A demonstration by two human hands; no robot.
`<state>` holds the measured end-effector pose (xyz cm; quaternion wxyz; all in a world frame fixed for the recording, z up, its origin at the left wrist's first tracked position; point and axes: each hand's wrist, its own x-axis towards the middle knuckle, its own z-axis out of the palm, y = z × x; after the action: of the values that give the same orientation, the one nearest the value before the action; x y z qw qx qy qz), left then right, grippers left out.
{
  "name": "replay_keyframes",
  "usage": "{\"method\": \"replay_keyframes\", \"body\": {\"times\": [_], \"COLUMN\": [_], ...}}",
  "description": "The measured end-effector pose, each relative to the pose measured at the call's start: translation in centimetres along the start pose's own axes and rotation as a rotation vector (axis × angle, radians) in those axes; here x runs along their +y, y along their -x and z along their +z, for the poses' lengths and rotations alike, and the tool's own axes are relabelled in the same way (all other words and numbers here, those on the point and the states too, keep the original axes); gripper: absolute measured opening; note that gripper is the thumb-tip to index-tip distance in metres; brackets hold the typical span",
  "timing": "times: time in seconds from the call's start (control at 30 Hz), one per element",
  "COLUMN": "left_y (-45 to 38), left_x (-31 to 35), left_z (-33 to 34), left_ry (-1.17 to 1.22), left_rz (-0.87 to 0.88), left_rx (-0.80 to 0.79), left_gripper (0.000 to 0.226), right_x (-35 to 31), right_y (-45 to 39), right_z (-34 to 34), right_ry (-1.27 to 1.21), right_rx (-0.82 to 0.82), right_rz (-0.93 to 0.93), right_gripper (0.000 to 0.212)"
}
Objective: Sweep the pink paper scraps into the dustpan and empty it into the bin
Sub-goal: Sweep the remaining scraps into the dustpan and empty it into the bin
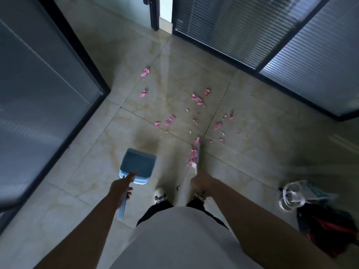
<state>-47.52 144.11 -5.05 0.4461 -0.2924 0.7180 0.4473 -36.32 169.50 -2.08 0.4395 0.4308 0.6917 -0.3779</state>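
**Fingers clamped on dustpan and brush**

Fingers of the left hand (120,188) are wrapped round the blue dustpan (137,164) handle; the right hand (201,182) grips a brush (198,158). Pink paper scraps (194,154) are gathered against its left side, others scattered on the floor (252,152) beyond.

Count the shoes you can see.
2. The left shoe shows on the floor tiles just above the shirt, the right shoe beside it under the right hand. Both are partly hidden.

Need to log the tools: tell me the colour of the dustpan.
Blue: the dustpan has a darker grey-blue pan and a lighter blue handle; the head view shows it.
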Motion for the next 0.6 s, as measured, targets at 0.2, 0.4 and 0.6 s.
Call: {"method": "replay_keyframes", "body": {"times": [0.2,0.4,0.6], "left_y": [-0.5,-1.6,-2.3], "left_x": [0.0,-0.8,-1.9], "left_z": [-1.2,-1.6,-1.6], "left_ry": [-0.074,-0.022,0.016], "left_rz": [0.021,0.004,-0.012], "left_rx": [-0.024,0.014,0.106], "left_gripper": [0.046,0.026,0.016], "right_x": [-3.3,-5.1,-4.7], "right_y": [3.1,3.6,3.9], "right_z": [1.0,1.4,0.4], "right_ry": [-0.017,-0.121,-0.203], "right_rx": [-0.033,-0.096,-0.065], "right_rz": [-0.085,0.003,0.014], "right_gripper": [0.030,0.010,0.008]}}
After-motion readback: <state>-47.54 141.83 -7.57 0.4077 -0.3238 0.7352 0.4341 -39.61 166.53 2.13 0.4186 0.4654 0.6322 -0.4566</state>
